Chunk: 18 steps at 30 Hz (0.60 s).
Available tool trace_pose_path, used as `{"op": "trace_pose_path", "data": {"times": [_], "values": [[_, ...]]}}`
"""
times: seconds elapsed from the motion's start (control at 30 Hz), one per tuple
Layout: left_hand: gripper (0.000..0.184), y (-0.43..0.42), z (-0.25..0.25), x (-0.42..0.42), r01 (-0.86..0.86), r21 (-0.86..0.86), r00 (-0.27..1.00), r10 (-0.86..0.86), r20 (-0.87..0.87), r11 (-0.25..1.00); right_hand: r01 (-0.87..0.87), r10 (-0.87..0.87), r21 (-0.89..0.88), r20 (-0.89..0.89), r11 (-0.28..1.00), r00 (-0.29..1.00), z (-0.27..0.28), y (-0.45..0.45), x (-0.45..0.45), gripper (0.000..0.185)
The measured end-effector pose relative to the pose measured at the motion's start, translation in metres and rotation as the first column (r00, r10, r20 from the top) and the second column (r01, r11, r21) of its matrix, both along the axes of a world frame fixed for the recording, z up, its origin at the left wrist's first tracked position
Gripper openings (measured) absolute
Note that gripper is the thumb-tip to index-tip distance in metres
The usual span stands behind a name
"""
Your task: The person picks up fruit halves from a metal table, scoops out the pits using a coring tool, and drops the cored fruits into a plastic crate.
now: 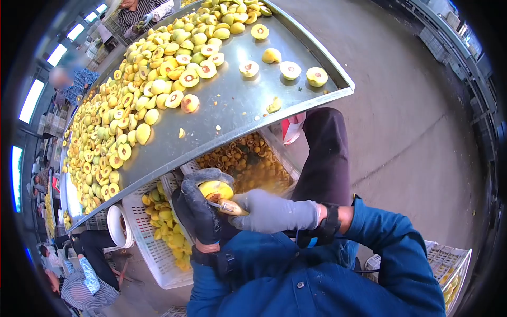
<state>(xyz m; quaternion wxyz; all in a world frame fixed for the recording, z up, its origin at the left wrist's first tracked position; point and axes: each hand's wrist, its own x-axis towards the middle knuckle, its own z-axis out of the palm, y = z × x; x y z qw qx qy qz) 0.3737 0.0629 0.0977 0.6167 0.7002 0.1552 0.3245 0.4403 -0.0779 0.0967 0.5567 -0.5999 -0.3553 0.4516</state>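
Observation:
My left hand (199,203), in a dark glove, is closed around a yellow peach half (215,189) with its cut side toward me. In its grey glove, my right hand (269,211) grips a short wooden-handled pitting tool (231,206). The tool's metal end touches the peach flesh near the reddish pit hollow; the exact tip is hidden. Both hands are over my lap, just below the near edge of a metal table (211,119). A big heap of halved peaches (153,84) covers the table's far and left parts.
Under the table edge stands a crate of wet peach pieces (253,164). Left of it are a white crate (150,243) holding yellow halves and a white bucket (120,227). Another crate (449,264) is behind my right elbow. Co-workers (90,285) sit along the left side.

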Motion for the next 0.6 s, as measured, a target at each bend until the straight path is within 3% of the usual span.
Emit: {"op": "trace_pose_path", "data": {"times": [0.07, 0.1, 0.2, 0.3, 0.43, 0.5, 0.6], "values": [[0.054, -0.002, 0.005, -0.003, 0.065, 0.021, 0.998, -0.066, 0.018, 0.998, -0.217, 0.141, -0.219, -0.318, 0.951, 0.938, 0.029, -0.008, 0.011, 0.027], [0.054, -0.003, 0.008, -0.003, 0.096, 0.033, 0.995, -0.097, 0.031, 0.995, -0.258, 0.151, -0.188, -0.449, 0.948, 0.881, 0.029, -0.01, 0.012, 0.027], [0.056, -0.007, 0.014, 0.001, 0.135, -0.117, 0.991, -0.132, 0.031, 0.984, -0.358, 0.269, -0.054, -0.557, 0.932, 0.786, -0.001, -0.007, 0.017, 0.028], [0.06, -0.01, -0.004, 0.002, 0.133, -0.219, 0.99, -0.118, 0.08, 0.967, -0.112, 0.121, 0.11, -0.085, 0.988, 0.989, -0.031, 0.002, 0.003, 0.027], [0.061, -0.004, -0.01, 0.001, 0.189, -0.275, 0.98, -0.164, 0.11, 0.943, -0.141, 0.144, 0.031, -0.144, 0.99, 0.979, -0.015, 0.001, 0.011, 0.024], [0.06, 0.002, -0.001, 0.0, 0.192, -0.11, 0.981, -0.186, 0.061, 0.975, -0.166, 0.159, -0.012, -0.215, 0.986, 0.963, -0.011, 0.007, 0.012, 0.023], [0.056, 0.016, -0.004, 0.0, 0.151, 0.165, 0.988, -0.15, -0.021, 0.975, -0.244, 0.31, -0.266, 0.24, 0.932, 0.92, -0.008, 0.016, 0.031, 0.024]]}}
